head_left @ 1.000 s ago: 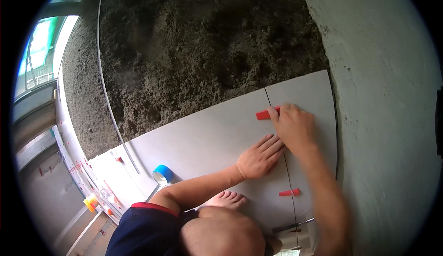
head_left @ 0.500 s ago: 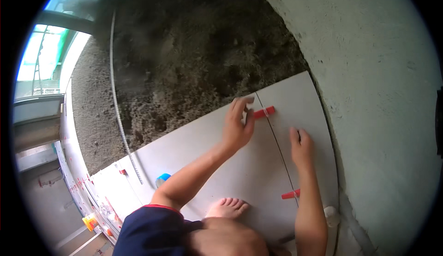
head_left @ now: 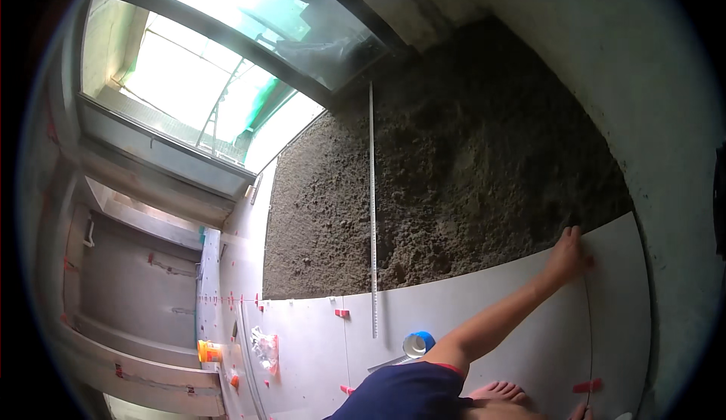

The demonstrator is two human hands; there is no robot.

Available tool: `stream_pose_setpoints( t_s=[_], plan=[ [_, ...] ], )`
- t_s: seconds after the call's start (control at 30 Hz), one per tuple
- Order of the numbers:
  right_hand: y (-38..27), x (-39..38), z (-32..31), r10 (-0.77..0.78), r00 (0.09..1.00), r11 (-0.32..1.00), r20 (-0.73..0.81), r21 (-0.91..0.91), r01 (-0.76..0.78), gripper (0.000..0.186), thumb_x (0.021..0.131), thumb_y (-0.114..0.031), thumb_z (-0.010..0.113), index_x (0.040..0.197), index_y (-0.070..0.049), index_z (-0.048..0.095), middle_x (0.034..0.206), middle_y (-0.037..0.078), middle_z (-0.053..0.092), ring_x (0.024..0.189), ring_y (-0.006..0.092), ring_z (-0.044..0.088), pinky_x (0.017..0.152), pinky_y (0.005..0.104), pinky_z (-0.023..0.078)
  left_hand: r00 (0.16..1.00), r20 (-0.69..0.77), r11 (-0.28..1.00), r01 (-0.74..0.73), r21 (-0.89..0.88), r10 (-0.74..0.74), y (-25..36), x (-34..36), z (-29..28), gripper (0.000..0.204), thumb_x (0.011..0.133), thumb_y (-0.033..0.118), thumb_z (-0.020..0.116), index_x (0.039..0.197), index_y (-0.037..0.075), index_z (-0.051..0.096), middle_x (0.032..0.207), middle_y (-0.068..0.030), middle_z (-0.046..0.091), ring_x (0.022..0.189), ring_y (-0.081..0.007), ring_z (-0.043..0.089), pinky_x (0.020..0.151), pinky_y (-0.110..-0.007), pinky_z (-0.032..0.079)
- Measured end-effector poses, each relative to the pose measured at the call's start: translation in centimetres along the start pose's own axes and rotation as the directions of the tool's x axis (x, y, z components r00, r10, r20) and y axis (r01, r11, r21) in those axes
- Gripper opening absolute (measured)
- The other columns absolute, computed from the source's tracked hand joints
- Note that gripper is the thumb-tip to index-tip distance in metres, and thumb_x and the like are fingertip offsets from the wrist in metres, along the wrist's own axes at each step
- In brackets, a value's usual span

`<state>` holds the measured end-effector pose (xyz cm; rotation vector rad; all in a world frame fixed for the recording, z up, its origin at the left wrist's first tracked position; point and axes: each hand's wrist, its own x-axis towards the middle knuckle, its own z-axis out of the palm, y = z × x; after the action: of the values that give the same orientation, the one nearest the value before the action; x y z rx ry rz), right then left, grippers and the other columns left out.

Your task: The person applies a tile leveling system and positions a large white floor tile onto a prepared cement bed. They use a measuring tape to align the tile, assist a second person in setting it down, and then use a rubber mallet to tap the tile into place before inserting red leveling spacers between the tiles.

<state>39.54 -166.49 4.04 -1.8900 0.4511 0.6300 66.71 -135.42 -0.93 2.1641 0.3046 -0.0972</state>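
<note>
My left hand is at the far edge of the pale floor tiles, over the joint between two of them. Its fingers are bent and close together, slightly blurred, and hide whatever they grip. Only the fingertips of my right hand show at the lower edge, drawn together just below a red levelling wedge that lies across the same joint. What those fingers hold cannot be made out. Beyond the tiles stretches a bed of rough dark mortar. My bare foot rests on a tile.
A long pale straightedge lies across the mortar onto the tiles. Near my left arm is a blue round container. Farther left are red wedges, a clear bag of white clips and an orange-yellow tub. A wall bounds the right side.
The view has swung left, bringing the window and more floor into sight. My right hand has moved back towards the nearer wedge. My left hand now covers the joint where the farther wedge showed.
</note>
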Motion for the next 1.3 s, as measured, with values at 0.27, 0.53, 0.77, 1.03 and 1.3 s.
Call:
stream_pose_setpoints(
  t_s=[0.27,0.53,0.77,1.03,1.3],
  plan=[
    [4.9,-11.0,-0.3,-0.221,0.944,0.887,-0.246,-0.452,0.09,0.034,0.098,-0.028,0.049,0.08,0.001,0.055,0.072,0.009,0.055,0.068,0.0222,0.053,0.064,0.038,0.046,0.998,-0.065,1.0,-0.019,0.004,0.02,-0.1,-0.6,0.0,0.061,0.064,0.017,0.078,0.114,0.001,0.045,0.111,-0.0227,0.053,0.1,-0.042,0.054,0.083,-0.048,0.048],
    [-0.3,-24.1,-3.5,0.231,0.781,0.922,-0.581,-0.127,-0.367,0.03,0.093,-0.022,0.049,0.079,0.003,0.057,0.075,0.014,0.061,0.069,0.0259,0.055,0.065,0.0407,0.048,0.857,-0.094,0.852,-0.48,0.207,0.506,2.7,-2.4,-3.5,0.04,0.08,0.012,0.07,0.115,0.002,0.055,0.106,-0.0189,0.06,0.099,-0.0366,0.059,0.079,-0.045,0.049],
    [-2.4,-39.2,-5.5,-0.345,0.854,0.58,-0.39,-0.803,-0.133,0.023,0.073,-0.034,0.072,0.081,-0.014,0.063,0.076,0.004,0.061,0.076,0.025,0.06,0.066,0.0422,0.047,0.181,0.737,0.565,-0.764,-0.311,0.651,28.3,-18.9,-14.5,0.033,0.08,0.024,0.064,0.105,0.003,0.064,0.099,-0.0124,0.068,0.092,-0.0323,0.066,0.081,-0.043,0.05],
    [2.4,-58.1,6.6,-0.258,0.626,0.838,-0.736,-0.493,-0.234,0.021,0.082,-0.029,0.069,0.097,-0.015,0.068,0.104,0.005,0.068,0.094,0.0196,0.065,0.078,0.0332,0.052,-0.356,0.908,0.429,-0.801,-0.418,0.22,29.0,-27.8,-8.9,0.036,0.083,0.026,0.065,0.111,0.004,0.064,0.11,-0.0149,0.066,0.104,-0.0338,0.061,0.095,-0.047,0.042],
    [5.7,-67.1,18.6,-0.257,0.707,0.956,-0.659,-0.28,0.086,0.028,0.092,-0.028,0.051,0.109,-0.011,0.064,0.125,0.011,0.059,0.115,0.0304,0.054,0.098,0.0494,0.041,-0.457,0.883,0.419,-0.825,-0.378,-0.102,34.3,-33.7,-7.5,0.048,0.084,0.034,0.062,0.121,0.004,0.059,0.125,-0.0174,0.058,0.116,-0.0345,0.052,0.104,-0.053,0.035]
  ],
)
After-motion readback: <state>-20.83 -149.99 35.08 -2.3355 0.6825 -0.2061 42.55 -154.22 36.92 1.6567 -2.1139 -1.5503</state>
